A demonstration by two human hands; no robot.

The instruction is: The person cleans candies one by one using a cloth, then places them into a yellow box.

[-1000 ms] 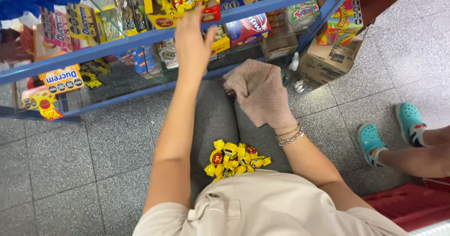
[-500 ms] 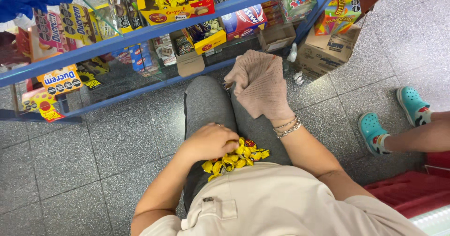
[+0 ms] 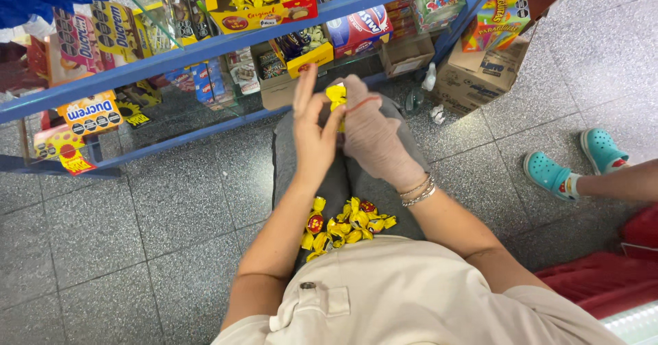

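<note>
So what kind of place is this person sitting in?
Most likely a small shop or kiosk selling sweets. A blue-framed glass display shelf holds boxed candy and snacks, cardboard stock boxes sit on the tiled floor, and yellow wrapped candies lie piled in the person's lap.

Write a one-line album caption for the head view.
Bare left hand and gloved right hand share a yellow candy above more candies heaped in the lap.

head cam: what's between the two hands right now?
A yellow-wrapped candy, pinched between the left hand and the gloved right hand. Nothing else shows in the gap, only the grey trousers below. Head view only.
</note>
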